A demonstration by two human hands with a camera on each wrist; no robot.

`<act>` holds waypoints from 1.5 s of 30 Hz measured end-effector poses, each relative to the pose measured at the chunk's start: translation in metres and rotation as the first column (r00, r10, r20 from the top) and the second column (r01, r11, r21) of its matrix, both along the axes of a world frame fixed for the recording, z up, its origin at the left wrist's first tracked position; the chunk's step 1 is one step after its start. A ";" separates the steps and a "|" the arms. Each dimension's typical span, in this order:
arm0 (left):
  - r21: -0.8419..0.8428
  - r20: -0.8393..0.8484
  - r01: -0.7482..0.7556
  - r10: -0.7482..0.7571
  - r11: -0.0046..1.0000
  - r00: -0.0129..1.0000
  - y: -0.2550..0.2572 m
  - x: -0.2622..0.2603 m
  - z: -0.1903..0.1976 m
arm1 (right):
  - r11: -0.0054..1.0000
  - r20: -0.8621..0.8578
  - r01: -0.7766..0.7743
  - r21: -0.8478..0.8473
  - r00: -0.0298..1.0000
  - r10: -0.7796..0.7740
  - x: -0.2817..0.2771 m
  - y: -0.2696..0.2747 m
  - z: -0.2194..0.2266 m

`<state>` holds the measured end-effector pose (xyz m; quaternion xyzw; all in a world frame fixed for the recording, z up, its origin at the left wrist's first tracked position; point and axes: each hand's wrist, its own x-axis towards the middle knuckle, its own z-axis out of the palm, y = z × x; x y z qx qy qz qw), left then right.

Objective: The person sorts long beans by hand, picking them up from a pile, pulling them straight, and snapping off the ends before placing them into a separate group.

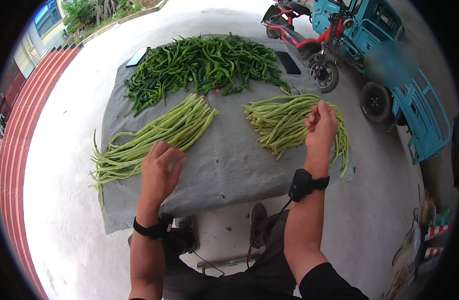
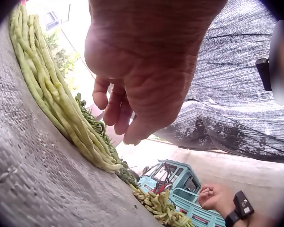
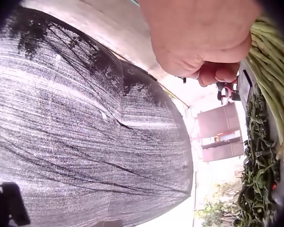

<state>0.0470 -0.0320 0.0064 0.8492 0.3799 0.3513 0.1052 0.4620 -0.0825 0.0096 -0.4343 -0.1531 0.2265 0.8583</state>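
Observation:
Two bundles of long green beans lie on a grey woven sheet [image 1: 229, 170]. My left hand [image 1: 162, 167] hovers at the near side of the left bundle [image 1: 174, 122], its fingers loosely bent. In the left wrist view, that hand [image 2: 137, 80] has nothing between thumb and fingers, and the beans [image 2: 57, 94] lie beside it. My right hand [image 1: 322, 125] is raised over the right bundle [image 1: 279, 120], fingers curled toward the palm. The right wrist view shows this hand [image 3: 203, 38] mostly from its heel, its fingertips partly hidden; I cannot tell whether something small is in them.
A wide heap of green chili peppers [image 1: 204, 65] covers the far part of the sheet. One phone [image 1: 137, 57] lies at its left, a dark phone [image 1: 288, 62] at its right. A red scooter [image 1: 314, 42] and a blue three-wheeler [image 1: 404, 95] stand beyond at the right.

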 end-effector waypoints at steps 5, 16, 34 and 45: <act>-0.032 0.014 0.009 -0.009 0.999 1.000 -0.002 0.004 0.002 | 0.994 -0.041 0.112 -0.010 0.993 -0.112 0.007 -0.005 0.002; -0.133 0.095 0.029 -0.016 0.991 0.995 -0.007 0.012 0.004 | 0.953 -0.118 0.294 0.070 0.951 -0.285 0.027 -0.020 0.003; -0.155 -0.008 0.036 -0.037 0.987 0.999 -0.008 0.022 0.002 | 0.711 0.502 -0.010 -0.703 0.702 0.506 0.033 -0.024 -0.024; -0.128 0.000 0.040 -0.040 0.991 0.999 -0.007 0.022 -0.002 | 0.493 0.541 0.223 -0.841 0.348 0.765 0.021 -0.020 -0.045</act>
